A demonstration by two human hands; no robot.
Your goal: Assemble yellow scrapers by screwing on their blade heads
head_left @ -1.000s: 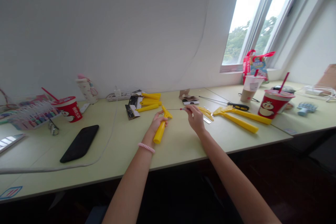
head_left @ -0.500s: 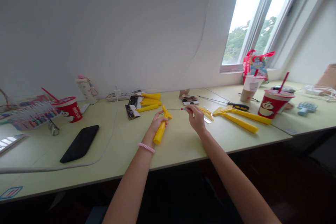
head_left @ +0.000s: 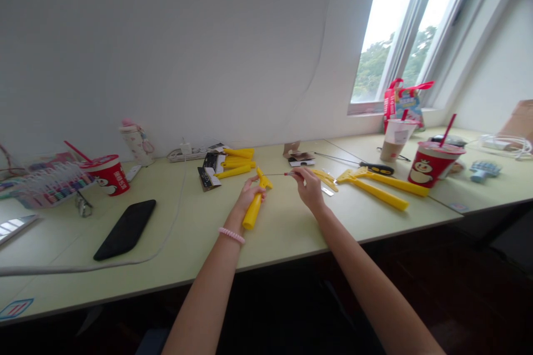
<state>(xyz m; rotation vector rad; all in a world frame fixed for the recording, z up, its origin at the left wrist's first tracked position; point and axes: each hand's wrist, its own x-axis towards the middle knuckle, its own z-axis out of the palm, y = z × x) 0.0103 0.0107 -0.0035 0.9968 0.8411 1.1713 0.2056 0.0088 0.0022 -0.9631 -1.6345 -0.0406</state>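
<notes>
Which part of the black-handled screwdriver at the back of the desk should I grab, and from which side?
Take the black handle of the screwdriver from above, coming slightly from the right. It lies flat with its thin shaft running left, so the handle is the thickest part to close on. The yellow-handled tools lie in front of it, so a straight reach from the near side would probably cross them.

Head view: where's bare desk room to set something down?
Bare desktop lies between the black phone and the left hand, and between that hand and the right hand. Crowding sits behind them, around the yellow T-shaped handles and yellow rods.
</notes>
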